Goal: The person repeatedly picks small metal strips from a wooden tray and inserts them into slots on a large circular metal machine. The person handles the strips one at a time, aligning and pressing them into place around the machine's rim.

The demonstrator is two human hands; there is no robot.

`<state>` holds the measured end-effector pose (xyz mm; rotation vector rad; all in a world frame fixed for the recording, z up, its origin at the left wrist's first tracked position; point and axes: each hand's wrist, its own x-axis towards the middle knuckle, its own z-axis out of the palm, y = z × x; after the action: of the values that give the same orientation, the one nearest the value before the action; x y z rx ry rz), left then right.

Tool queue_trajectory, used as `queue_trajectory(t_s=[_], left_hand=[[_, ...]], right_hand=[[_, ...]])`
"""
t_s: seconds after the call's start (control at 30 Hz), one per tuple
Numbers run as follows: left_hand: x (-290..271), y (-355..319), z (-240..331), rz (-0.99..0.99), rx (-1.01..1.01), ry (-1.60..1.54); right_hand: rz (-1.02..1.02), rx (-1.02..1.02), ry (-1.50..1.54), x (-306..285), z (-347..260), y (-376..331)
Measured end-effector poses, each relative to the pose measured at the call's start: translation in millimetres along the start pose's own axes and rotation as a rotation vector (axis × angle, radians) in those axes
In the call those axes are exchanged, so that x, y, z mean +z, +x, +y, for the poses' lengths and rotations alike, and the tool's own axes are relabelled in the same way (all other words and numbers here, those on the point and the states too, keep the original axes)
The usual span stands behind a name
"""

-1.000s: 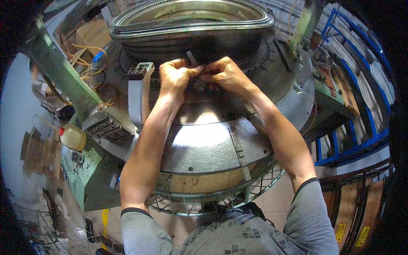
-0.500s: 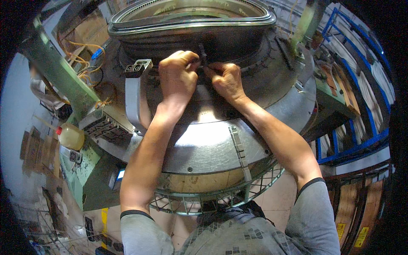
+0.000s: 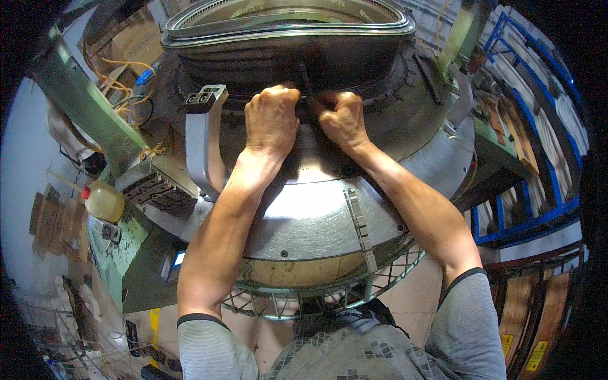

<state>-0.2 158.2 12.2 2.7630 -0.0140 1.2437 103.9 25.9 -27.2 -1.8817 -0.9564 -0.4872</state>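
Both my hands work close together at the foot of a dark drum (image 3: 253,66) in a large round metal machine. My left hand (image 3: 272,119) is closed, knuckles up, against the dark ring below the drum; what its fingers hold is hidden. To its right, my right hand (image 3: 344,122) pinches at the lower end of a thin dark strip (image 3: 305,76), which stands up, slightly tilted, in front of the drum wall. The right fingertips are in shadow and partly blurred. Below my wrists lies the shiny metal rim plate (image 3: 297,215).
A grey upright bracket (image 3: 197,145) rises beside my left forearm. Green posts (image 3: 95,104) flank the machine. At the left stands a yellowish bottle with a red cap (image 3: 104,201). A blue rack (image 3: 538,228) is at the right. A jointed metal strip (image 3: 359,228) crosses the rim plate.
My left hand has shifted slightly right and down and turned its knuckles more upward. The right hand has moved a little right. The thin dark strip's tilt and place have changed slightly.
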Motion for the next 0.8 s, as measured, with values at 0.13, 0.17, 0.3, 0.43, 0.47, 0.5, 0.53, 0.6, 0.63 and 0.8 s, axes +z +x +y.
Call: queue_trajectory(t_s=[0.13, 0.17, 0.3, 0.43, 0.47, 0.5, 0.53, 0.6, 0.63, 0.8], left_hand=[[-0.2, 0.2, 0.6, -0.019, 0.001, 0.008], [0.3, 0.5, 0.7, -0.016, 0.003, 0.013], [2.5, 1.2, 1.3, -0.019, 0.006, 0.040], [3.3, 0.9, 1.8, -0.020, -0.003, 0.025], [3.2, 0.8, 1.8, -0.025, -0.005, 0.022], [3.1, 0.8, 1.8, -0.029, -0.004, 0.025], [2.9, 0.8, 1.8, -0.038, -0.007, 0.017], [2.6, 0.9, 1.6, -0.052, -0.005, 0.020], [2.7, 1.1, 1.7, -0.057, -0.008, 0.014], [2.4, 1.4, 2.0, -0.069, -0.008, 0.013]], right_hand=[[0.010, 0.014, 0.037, 0.8, -0.4, -0.7], [0.012, 0.013, 0.029, 0.8, -0.8, -0.6], [0.008, 0.017, 0.010, -0.4, -2.4, -1.0], [0.013, 0.016, 0.011, -0.5, -3.5, -1.1], [0.013, 0.016, 0.016, -0.3, -3.5, -1.0], [0.014, 0.016, 0.021, -0.2, -3.6, -0.9], [0.011, 0.015, 0.025, -0.2, -3.5, -0.9], [0.007, 0.011, 0.033, -0.5, -3.2, -1.0], [0.001, 0.012, 0.026, -0.8, -3.0, -1.0], [0.001, -0.008, 0.011, -0.8, -2.4, -0.8]])
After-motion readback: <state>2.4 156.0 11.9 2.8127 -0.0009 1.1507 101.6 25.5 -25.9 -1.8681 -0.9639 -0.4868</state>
